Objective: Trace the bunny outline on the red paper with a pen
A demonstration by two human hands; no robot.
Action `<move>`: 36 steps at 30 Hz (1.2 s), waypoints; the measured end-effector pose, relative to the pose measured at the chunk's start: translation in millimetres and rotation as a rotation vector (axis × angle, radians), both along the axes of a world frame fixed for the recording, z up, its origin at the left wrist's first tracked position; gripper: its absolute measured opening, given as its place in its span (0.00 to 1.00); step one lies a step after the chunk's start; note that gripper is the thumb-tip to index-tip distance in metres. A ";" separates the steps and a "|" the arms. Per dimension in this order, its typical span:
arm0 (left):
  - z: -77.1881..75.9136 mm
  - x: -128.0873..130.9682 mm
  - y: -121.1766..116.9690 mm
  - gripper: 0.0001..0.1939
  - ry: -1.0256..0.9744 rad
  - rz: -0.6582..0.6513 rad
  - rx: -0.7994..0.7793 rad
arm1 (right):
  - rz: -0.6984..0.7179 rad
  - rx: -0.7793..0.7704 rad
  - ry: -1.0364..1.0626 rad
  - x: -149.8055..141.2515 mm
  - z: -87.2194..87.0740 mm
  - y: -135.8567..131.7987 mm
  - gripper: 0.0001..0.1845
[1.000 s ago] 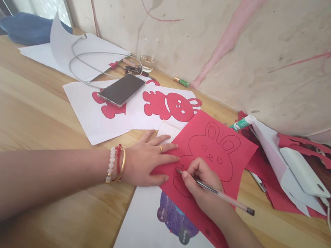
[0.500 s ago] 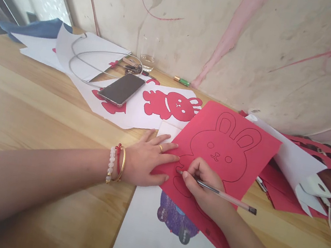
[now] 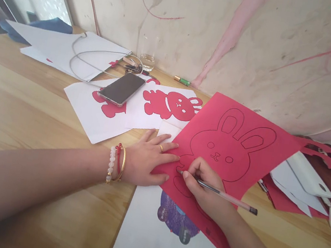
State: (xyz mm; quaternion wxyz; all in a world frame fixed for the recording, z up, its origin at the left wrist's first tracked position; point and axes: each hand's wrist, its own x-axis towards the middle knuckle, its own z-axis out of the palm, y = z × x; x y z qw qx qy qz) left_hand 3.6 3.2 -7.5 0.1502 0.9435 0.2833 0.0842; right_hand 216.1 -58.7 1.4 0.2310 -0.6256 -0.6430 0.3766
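My left hand (image 3: 146, 161) lies flat with fingers spread on the near left edge of a red sheet of paper (image 3: 240, 132) that bears a black rabbit outline. My right hand (image 3: 202, 187) pinches a pen (image 3: 223, 195), and the pen's tip touches the red sheet at the rabbit's lower outline. The far part of the red sheet lifts off the table. Under it lies a white sheet (image 3: 146, 239) with a purple printed figure (image 3: 174, 221).
A phone (image 3: 122, 89) rests on white sheets with red rabbit cut-outs (image 3: 171, 105). A grey cable (image 3: 81, 59), a glass (image 3: 147, 59) and a green marker (image 3: 181, 81) sit by the wall. A white power bank (image 3: 309, 175), red scraps and papers lie right.
The far end of the red sheet has risen and swung right over the pile there. Loose white sheets at the back left have shifted and flattened. Both hands stay in place.
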 end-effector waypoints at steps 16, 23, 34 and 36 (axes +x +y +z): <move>0.3 0.3 -0.5 0.25 -0.002 0.004 -0.004 | 0.001 -0.003 0.020 0.5 -2.6 1.0 0.12; -1.3 -0.2 -1.2 0.25 -0.011 0.006 0.004 | 0.011 -0.009 0.020 2.9 -4.8 0.6 0.12; 2.0 0.8 -1.3 0.25 0.005 0.010 -0.014 | 0.013 0.001 0.026 1.5 -1.6 1.0 0.12; 1.7 0.9 -1.2 0.25 0.004 0.006 -0.011 | 0.017 0.005 0.028 1.5 -1.8 1.2 0.12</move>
